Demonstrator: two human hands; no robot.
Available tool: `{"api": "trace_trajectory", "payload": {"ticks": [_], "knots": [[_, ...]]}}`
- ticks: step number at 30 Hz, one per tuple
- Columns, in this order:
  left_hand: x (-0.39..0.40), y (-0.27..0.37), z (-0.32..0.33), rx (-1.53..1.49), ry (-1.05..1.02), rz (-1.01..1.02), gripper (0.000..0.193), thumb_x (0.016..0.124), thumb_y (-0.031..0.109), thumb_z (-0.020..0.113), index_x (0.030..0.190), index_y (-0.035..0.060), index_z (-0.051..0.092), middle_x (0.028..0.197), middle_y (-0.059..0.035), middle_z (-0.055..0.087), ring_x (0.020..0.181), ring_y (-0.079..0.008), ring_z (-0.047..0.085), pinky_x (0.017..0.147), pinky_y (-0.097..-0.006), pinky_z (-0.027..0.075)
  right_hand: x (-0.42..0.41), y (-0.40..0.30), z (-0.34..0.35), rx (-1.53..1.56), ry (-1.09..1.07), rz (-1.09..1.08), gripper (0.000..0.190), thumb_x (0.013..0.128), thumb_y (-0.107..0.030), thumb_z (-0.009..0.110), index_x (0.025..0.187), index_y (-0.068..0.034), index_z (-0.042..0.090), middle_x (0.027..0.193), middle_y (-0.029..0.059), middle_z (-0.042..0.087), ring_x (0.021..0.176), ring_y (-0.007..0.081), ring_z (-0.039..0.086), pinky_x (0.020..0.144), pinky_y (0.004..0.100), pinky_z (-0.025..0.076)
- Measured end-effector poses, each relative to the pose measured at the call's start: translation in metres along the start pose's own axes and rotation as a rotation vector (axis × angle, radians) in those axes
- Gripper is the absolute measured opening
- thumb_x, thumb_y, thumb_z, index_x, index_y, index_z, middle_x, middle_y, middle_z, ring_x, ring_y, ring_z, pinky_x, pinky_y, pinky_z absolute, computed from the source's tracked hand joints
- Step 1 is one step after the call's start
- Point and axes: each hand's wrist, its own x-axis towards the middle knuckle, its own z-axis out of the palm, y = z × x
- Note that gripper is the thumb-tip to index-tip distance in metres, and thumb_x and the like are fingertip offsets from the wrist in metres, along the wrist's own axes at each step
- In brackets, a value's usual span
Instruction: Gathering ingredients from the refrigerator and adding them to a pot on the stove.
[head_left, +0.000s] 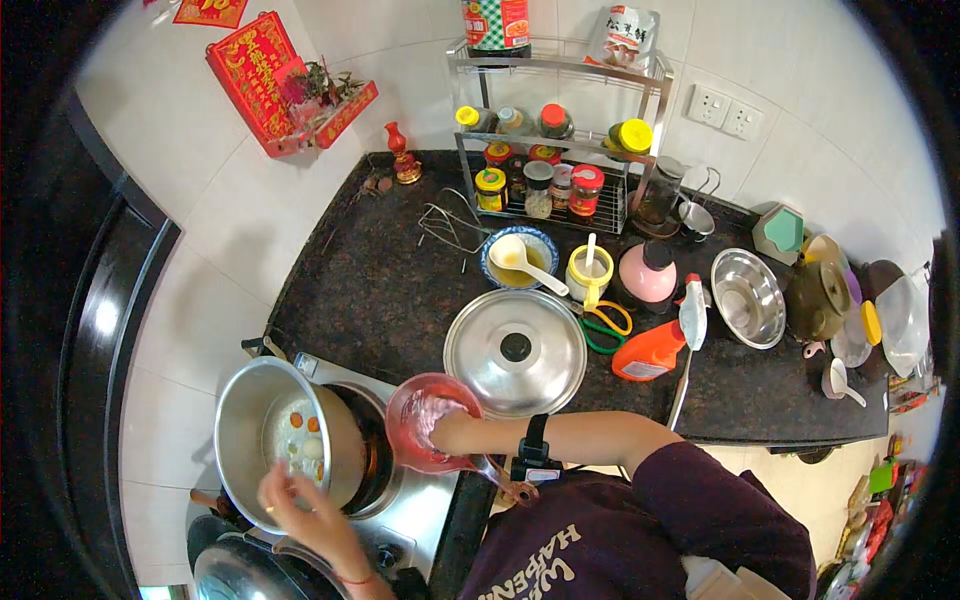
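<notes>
My right hand (448, 432) reaches down into a translucent pink plastic water ladle (472, 394), its fingers hidden among the shiny contents. The ladle's handle points toward my body. My left hand (304, 510), a little blurred, is above the near rim of a deep metal pot (341, 442), fingers apart with nothing visible in them. Inside the pot lie several orange slices (297, 420) and pale pieces (312, 448). The pot is on the left part of a gas stove (431, 510). Just beyond the ladle, a steel lid (480, 337) rests on the dark countertop.
Behind the lid are a blue-rimmed bowl (553, 251) with a white spoon, a yellow-lidded jar (581, 289) and scissors (604, 345). An orange spray bottle (649, 352) and steel bowl (739, 300) are farther right. A condiment rack (551, 139) stands against the wall; a covered pan (247, 574) is at bottom left.
</notes>
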Motion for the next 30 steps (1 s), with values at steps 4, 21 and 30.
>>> {"api": "trace_trajectory", "payload": {"ticks": [4,21,30], "knots": [[-0.036,0.038,0.036,-0.273,-0.298,0.184,0.022,0.073,0.0,0.056,0.095,0.002,0.055,0.08,-0.011,0.056,0.068,-0.0225,0.052,0.061,-0.0312,0.042,-0.005,0.006,-0.004,-0.047,0.074,-0.053,0.01,0.062,-0.011,0.058,0.068,-0.006,0.064,0.066,0.01,0.061,0.063,0.0248,0.061,0.052,0.0345,0.048],[-0.072,-0.001,0.102,-0.502,-0.695,-0.328,0.025,0.084,0.017,0.051,0.091,-0.0068,0.055,0.068,-0.0105,0.057,0.059,-0.0132,0.051,0.054,-0.0255,0.041,-0.042,-0.017,-0.052,0.529,0.489,-0.024,0.016,0.072,-0.011,0.053,0.088,-0.007,0.055,0.073,0.0146,0.058,0.065,0.0298,0.057,0.059,0.0374,0.044],[-0.067,0.007,0.092,-0.845,-0.757,-0.75,0.022,0.086,0.02,0.051,0.084,-0.0012,0.058,0.067,0.0004,0.054,0.057,-0.0039,0.044,0.051,-0.0182,0.035,-0.06,-0.02,-0.066,1.051,0.423,0.022,0.016,0.077,-0.015,0.053,0.089,-0.005,0.053,0.076,0.0104,0.058,0.071,0.0219,0.057,0.067,0.0323,0.043]]}}
